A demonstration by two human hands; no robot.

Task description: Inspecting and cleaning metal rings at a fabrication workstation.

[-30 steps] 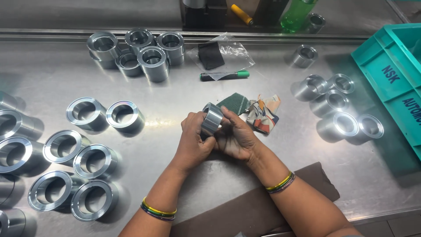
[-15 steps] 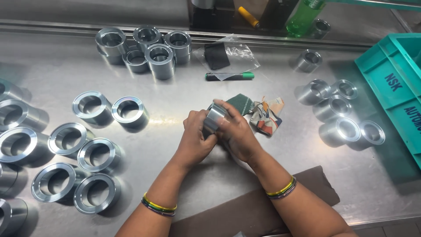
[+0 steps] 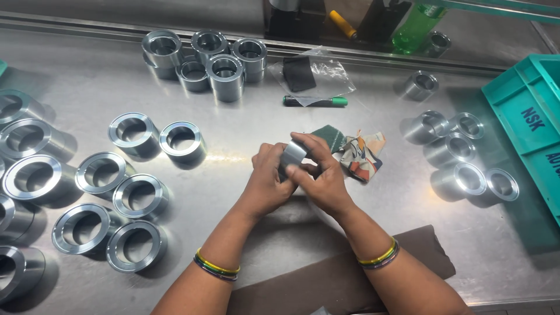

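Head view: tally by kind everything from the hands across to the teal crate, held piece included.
Metal rings: 7 (6 on the table, plus the held ring between left hand and right hand)
Patterned cloth: 1
Dark green pad: 1
Total: 9

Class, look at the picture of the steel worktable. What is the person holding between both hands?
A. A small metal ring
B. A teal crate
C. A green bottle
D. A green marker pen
A: both the left hand and the right hand close around a small metal ring, while the green marker pen lies apart on the table.
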